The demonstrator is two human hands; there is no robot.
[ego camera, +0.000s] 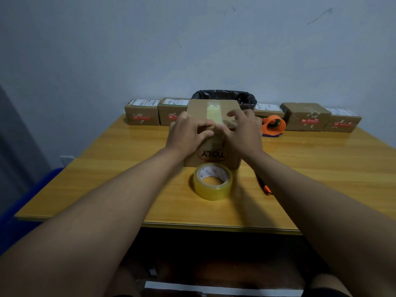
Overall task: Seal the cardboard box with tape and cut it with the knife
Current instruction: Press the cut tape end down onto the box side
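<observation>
A cardboard box marked "TOLY" stands in the middle of the wooden table. A strip of clear tape runs along its closed top seam. My left hand rests on the box's near top edge, thumb and fingers pressing where the tape ends. My right hand lies flat on the top right side, fingers spread. A roll of clear tape lies flat just in front of the box. An orange-and-black knife lies on the table right of the roll, partly hidden by my right forearm.
Several small taped parcels line the table's far edge. An orange tape dispenser sits right of the box. A bin with a black bag stands behind. A blue object is left of the table.
</observation>
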